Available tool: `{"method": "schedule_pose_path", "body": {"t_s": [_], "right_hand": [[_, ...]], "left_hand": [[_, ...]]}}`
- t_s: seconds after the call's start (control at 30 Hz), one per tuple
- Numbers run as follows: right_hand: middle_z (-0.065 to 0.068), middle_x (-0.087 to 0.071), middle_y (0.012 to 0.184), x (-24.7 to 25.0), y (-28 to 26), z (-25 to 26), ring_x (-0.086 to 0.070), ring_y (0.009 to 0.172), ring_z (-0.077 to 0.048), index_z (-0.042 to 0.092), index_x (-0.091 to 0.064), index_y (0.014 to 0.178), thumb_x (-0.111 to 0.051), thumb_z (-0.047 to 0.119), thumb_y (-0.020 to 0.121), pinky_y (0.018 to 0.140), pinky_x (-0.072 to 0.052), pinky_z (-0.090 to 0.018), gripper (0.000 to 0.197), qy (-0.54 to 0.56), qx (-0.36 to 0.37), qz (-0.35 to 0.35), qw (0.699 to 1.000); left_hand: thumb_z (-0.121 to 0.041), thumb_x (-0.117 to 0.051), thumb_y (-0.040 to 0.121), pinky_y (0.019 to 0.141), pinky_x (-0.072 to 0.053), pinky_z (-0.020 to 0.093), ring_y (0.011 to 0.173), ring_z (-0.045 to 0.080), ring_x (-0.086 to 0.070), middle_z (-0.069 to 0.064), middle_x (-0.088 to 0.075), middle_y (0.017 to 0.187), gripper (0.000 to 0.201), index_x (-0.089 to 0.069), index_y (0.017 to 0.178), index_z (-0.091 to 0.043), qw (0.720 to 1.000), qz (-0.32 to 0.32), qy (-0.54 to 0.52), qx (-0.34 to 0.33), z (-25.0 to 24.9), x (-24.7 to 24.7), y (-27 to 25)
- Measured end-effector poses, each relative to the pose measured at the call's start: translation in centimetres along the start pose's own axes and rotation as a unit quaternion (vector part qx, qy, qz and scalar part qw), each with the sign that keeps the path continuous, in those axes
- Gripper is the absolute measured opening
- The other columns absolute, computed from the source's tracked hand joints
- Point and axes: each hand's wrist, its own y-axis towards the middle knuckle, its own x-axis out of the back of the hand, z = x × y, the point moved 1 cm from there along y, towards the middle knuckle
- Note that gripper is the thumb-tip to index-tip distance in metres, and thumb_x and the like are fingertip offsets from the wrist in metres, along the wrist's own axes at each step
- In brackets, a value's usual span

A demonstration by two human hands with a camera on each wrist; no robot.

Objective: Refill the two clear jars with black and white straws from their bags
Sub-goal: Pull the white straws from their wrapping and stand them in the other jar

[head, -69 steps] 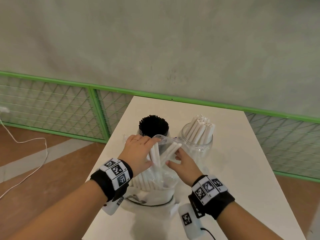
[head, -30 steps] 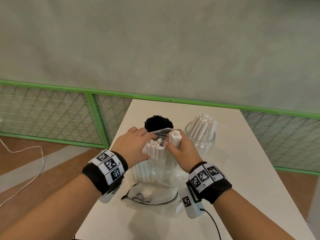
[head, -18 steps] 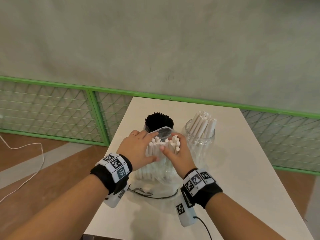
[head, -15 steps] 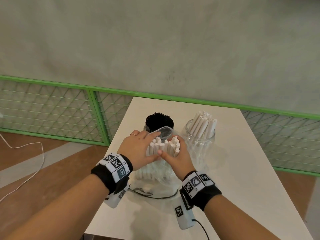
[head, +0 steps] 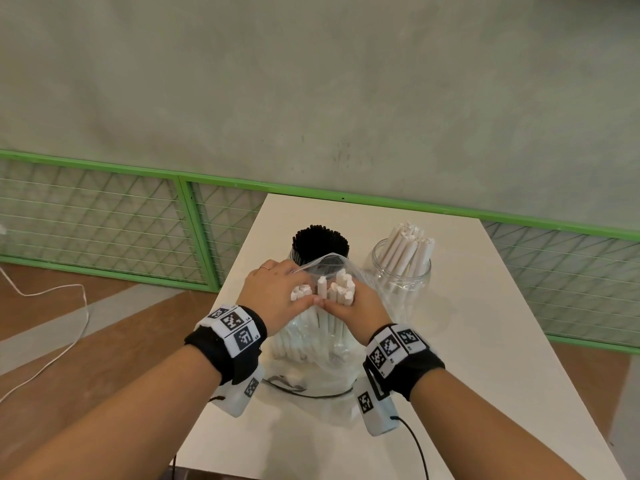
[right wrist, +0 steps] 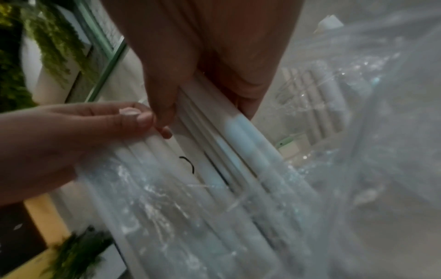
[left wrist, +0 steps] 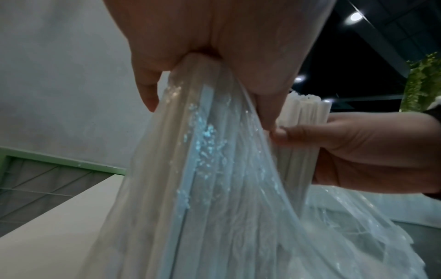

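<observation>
Right hand (head: 360,308): my fingers curled round a bunch of white straws (head: 337,289) poking from the bag (head: 311,348).
Left hand (head: 277,296): gripped the bag's side, steadying it.
Jar (head: 401,282): just right, half full.
Advice: lift straight up, keeping the bunch tight.

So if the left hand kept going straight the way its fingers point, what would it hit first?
Probably the black straws in their jar, just beyond the left hand; depth is hard to judge, and the bag rim lies between.

white straws (head: 332,292) upright in clear bag (head: 311,358), before two jars (head: 401,282)
</observation>
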Motion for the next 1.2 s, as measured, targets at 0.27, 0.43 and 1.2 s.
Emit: {"method": "schedule_pose_path", "body": {"t_s": [0.27,0.43,1.2], "right_hand": [[-0.003,-0.068,0.086,0.0,0.2,0.2,-0.063,0.08,-0.011,0.007,-0.063,0.097,-0.069,0.017,0.085,0.07,-0.048,-0.014,0.017,0.058,0.011,-0.05,0.997],[0.003,-0.066,0.09,-0.4,0.4,0.3,-0.061,0.084,-0.006,0.014,-0.062,0.097,-0.064,0.014,0.088,0.075,-0.048,-0.016,0.009,0.051,0.011,-0.027,0.998],[0.003,-0.07,0.101,2.8,-1.1,-3.9,-0.065,0.095,-0.008,0.016,-0.065,0.115,-0.072,0.018,0.082,0.08,-0.052,-0.025,0.035,0.04,-0.089,-0.092,0.991]], "left_hand": [[-0.061,-0.033,0.078,0.076,-0.048,0.038,0.093,0.025,-0.054,-0.003,-0.062,0.102,0.055,-0.062,0.108,-0.026,0.999,-0.026,0.023,-0.017,-0.6,-0.7,-0.2],[-0.061,-0.037,0.076,0.075,-0.048,0.037,0.09,0.024,-0.055,-0.004,-0.062,0.099,0.051,-0.062,0.104,-0.027,0.999,-0.026,0.022,-0.02,-0.2,-0.7,0.0],[-0.061,-0.032,0.074,0.086,-0.041,0.035,0.102,0.025,-0.047,-0.001,-0.056,0.106,0.06,-0.059,0.109,-0.021,0.999,0.037,0.023,0.027,-0.5,-0.3,1.1]]}}
